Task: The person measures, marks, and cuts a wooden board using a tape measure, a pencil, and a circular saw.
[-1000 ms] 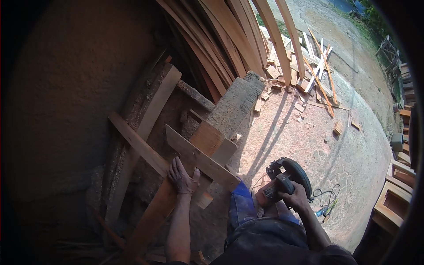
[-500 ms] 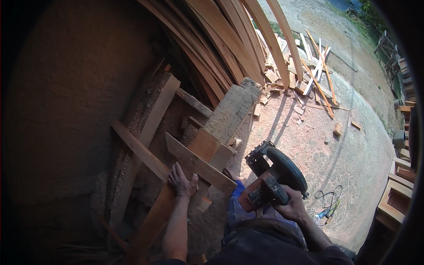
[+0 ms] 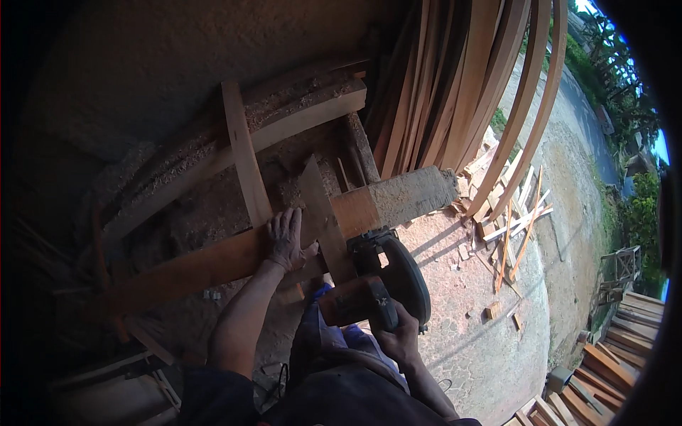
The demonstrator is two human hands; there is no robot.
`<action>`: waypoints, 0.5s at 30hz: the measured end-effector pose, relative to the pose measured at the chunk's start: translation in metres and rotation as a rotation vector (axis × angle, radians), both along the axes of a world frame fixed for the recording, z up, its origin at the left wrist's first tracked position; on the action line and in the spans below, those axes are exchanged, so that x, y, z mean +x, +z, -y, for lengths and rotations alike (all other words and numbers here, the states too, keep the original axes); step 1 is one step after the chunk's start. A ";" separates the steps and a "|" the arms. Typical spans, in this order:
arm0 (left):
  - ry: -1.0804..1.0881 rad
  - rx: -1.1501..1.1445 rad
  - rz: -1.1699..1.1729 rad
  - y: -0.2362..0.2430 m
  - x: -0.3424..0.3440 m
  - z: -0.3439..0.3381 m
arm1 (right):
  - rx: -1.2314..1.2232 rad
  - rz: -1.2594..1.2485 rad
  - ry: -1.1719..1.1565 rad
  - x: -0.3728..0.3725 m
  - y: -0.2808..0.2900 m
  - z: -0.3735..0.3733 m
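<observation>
My right hand (image 3: 399, 332) is closed round the rear handle of a circular saw (image 3: 408, 280) with a dark rounded guard. The saw's front edge meets the near side of the wood, beside a thin crosswise board (image 3: 323, 220). That board lies over a long reddish plank (image 3: 206, 261), whose right part (image 3: 355, 211) shows past it. Pressed flat on the plank, my left hand (image 3: 286, 240) has its fingers stretched out and its thumb against the thin board. The saw's blade is hidden from view.
A rough dusty beam (image 3: 415, 197) extends to the right beneath the work. Another narrow board (image 3: 245, 156) reaches toward a sawdust-covered timber frame (image 3: 305, 121). Long planks (image 3: 455, 92) lean at the back, with offcuts (image 3: 511, 213) beside them. Stacked wood (image 3: 604, 376) lies at lower right.
My view has turned, so the scene appears rotated. The saw has come in from the right, up to the wood beside the thin board. My left hand stays on the plank.
</observation>
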State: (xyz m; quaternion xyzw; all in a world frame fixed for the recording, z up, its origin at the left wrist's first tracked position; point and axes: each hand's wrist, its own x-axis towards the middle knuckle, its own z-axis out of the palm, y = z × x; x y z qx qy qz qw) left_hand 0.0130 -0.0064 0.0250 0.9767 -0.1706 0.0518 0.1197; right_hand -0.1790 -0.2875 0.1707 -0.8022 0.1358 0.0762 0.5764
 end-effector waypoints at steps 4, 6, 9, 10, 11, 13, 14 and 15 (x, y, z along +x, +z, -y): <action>0.006 0.011 0.023 0.007 -0.001 0.003 | 0.019 -0.049 0.014 0.008 0.006 0.000; 0.013 0.008 0.022 0.008 -0.001 0.003 | 0.027 -0.075 0.029 0.011 0.005 0.002; 0.018 -0.015 -0.047 0.012 -0.001 0.004 | 0.008 -0.100 0.062 0.013 0.004 0.005; 0.019 -0.027 -0.082 0.013 -0.002 0.005 | -0.002 -0.107 0.070 0.014 0.005 0.006; 0.025 -0.024 -0.090 0.014 -0.002 0.005 | -0.009 -0.113 0.076 0.016 0.007 0.005; 0.039 -0.019 -0.106 0.015 -0.003 0.006 | -0.008 -0.124 0.088 0.017 0.008 0.007; 0.036 -0.024 -0.115 0.017 -0.003 0.006 | 0.001 -0.129 0.092 0.017 0.006 0.007; 0.033 -0.029 -0.124 0.018 -0.002 0.006 | 0.009 -0.136 0.096 0.017 0.004 0.008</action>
